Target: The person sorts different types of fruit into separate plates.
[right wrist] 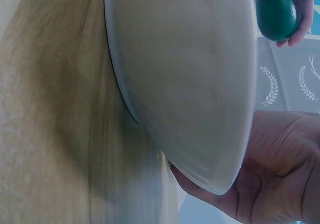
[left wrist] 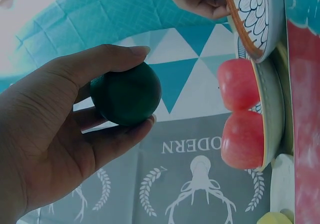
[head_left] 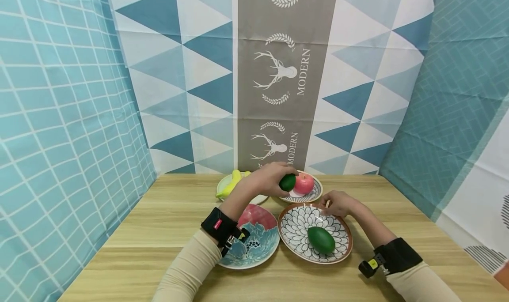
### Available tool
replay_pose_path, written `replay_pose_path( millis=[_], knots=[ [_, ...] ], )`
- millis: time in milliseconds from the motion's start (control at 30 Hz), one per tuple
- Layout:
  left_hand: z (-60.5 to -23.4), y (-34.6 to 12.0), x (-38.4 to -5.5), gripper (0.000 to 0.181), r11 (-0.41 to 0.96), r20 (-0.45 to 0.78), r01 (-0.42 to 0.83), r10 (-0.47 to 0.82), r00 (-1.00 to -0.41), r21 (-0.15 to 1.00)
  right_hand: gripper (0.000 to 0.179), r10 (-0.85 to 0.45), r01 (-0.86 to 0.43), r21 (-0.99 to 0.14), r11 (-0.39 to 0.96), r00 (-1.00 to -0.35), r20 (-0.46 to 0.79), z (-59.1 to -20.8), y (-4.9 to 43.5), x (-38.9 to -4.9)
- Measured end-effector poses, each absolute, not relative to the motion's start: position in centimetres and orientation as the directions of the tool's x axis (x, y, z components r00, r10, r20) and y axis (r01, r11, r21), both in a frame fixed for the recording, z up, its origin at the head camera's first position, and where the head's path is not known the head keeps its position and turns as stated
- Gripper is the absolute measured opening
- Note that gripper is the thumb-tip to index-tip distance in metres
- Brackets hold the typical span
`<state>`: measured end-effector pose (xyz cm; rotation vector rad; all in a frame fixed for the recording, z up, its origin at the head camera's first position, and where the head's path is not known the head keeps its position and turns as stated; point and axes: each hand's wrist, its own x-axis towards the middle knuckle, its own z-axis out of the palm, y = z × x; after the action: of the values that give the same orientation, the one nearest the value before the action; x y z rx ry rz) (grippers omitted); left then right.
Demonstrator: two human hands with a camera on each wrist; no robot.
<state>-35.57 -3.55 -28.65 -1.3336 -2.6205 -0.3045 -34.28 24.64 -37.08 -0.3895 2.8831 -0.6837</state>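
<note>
My left hand (head_left: 270, 177) grips a smooth green oval fruit (head_left: 287, 183) in the air, just left of the red apples at the back. In the left wrist view, thumb and fingers curl round this fruit (left wrist: 127, 95). With my right hand (head_left: 339, 203) I pinch the brown rim of a petal-patterned bowl (head_left: 292, 233) at its far right side. A second green oval fruit (head_left: 321, 240) lies inside that bowl. The right wrist view shows the pale outer wall of the bowl (right wrist: 185, 74), with the right hand (right wrist: 280, 169) at its edge.
A blue and pink flower-patterned plate (head_left: 262, 251) stands left of the bowl, partly behind my left forearm. Behind are a plate (head_left: 260, 199) with yellow bananas (head_left: 230, 186) and a striped-rim bowl (head_left: 317, 191) with red apples (left wrist: 242, 139). A patterned cloth wall (head_left: 274, 72) closes off the back.
</note>
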Motion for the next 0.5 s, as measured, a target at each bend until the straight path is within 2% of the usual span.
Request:
replay_pose_path(
  millis=[200,400,500],
  knots=[
    [-29.3,-2.7,-34.9,0.062,0.531,0.249,0.842,0.806,-0.537,0.098,0.01,-0.305,-0.237,-0.455,0.858,-0.949,-0.081,-36.9,24.7,-34.3],
    [-30.2,-1.5,-34.5,0.059,0.459,0.214,0.888,0.864,-0.455,0.033,0.01,-0.289,-0.217,-0.457,0.862,-0.953,-0.091,-37.1,24.8,-34.3],
    [-30.6,-0.8,-34.3,0.059,0.446,0.175,0.895,0.88,-0.442,0.02,0.01,-0.29,-0.22,-0.459,0.861,-0.953,-0.088,-37.1,24.8,-34.3]
  ],
)
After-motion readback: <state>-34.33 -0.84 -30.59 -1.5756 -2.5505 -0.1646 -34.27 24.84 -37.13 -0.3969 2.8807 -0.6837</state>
